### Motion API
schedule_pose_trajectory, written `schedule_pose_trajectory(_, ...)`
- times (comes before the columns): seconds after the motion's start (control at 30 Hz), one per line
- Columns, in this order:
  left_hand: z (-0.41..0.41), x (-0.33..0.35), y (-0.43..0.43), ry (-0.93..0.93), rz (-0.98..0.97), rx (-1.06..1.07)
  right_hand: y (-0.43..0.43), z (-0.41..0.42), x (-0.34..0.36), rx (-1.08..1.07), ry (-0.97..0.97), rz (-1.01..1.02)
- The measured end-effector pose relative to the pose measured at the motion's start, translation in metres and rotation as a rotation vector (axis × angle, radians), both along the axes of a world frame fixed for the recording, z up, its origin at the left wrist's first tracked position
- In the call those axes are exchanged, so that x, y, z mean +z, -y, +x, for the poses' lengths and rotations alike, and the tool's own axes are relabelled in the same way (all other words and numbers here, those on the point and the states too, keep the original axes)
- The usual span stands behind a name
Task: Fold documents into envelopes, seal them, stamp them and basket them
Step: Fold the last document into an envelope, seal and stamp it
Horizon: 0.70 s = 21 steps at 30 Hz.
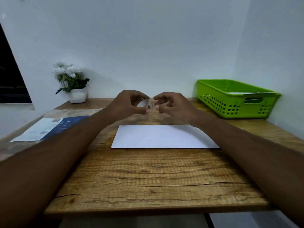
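Observation:
A white envelope (164,136) lies flat on the wooden table (148,178), plain side up. Above its far edge my left hand (130,103) holds a small roll of tape (144,103) between thumb and fingers. My right hand (172,104) hovers right beside the roll with its fingers curled and its thumb and fingertips close to the roll's edge; whether they pinch the tape end is unclear. A green plastic basket (235,100) stands at the back right with a white envelope inside it.
A white pot of white flowers (72,83) stands at the back left. A blue and white sheet (49,128) lies under clear plastic on the left side of the table. White walls close in behind and to the right.

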<state>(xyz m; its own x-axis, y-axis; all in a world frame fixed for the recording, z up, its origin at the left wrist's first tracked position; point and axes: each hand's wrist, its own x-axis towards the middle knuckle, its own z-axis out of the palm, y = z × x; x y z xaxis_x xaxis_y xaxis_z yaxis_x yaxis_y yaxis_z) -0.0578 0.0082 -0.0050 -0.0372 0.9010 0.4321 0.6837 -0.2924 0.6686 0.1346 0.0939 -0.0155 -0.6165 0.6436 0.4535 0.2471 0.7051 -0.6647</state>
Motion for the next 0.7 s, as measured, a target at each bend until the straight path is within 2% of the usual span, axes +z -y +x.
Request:
schedule_pose_trajectory(0.13, 0.011, 0.001, 0.006, 0.124, 0.014, -0.119, 0.012, 0.005, 0.005, 0.05, -0.138, -0.159)
schedule_pose_trajectory(0.37, 0.014, 0.001, 0.007, 0.143, 0.063, -0.101, 0.017, 0.006, 0.008, -0.029, -0.136, 0.05)
schedule_pose_trajectory(0.7, 0.017, 0.001, 0.009, 0.139, 0.107, -0.109, 0.022, 0.006, 0.009, -0.021, -0.203, 0.151)
